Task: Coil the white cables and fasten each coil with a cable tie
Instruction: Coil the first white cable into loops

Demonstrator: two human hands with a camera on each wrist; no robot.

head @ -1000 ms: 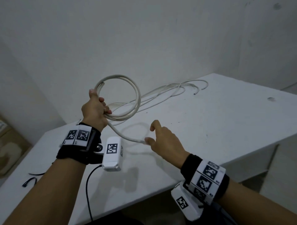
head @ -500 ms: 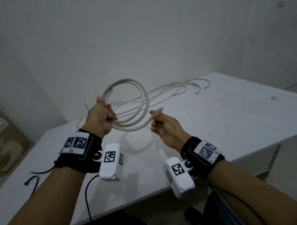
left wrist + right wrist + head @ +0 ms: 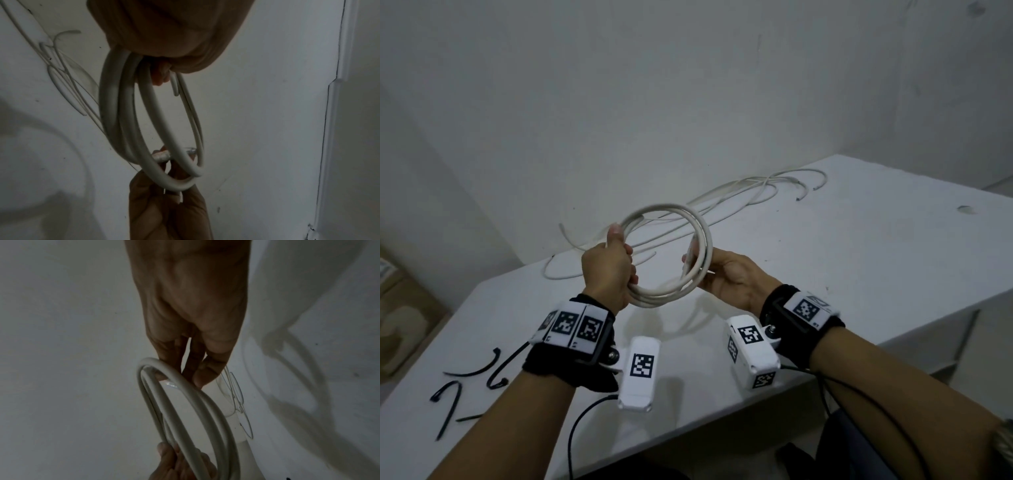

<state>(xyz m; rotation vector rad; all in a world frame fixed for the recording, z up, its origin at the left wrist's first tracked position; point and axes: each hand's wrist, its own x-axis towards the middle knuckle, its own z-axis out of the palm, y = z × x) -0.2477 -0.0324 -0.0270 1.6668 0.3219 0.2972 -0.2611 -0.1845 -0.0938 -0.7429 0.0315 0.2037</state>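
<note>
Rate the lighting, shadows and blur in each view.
Head view: dim, even light, sharp, wide-angle bend; soft coil shadow on the table. Left wrist view: dark, left hand underexposed, coil slightly blurred. Right wrist view: darkest, right hand murky, strong loop shadows at right.

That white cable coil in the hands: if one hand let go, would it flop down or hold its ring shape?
The round white cable coil would probably keep its ring: it stands as a hoop between the left hand and right hand without sagging. It seems springy, so the loops, already spread apart in the left wrist view, may splay further. It looks light.
</note>
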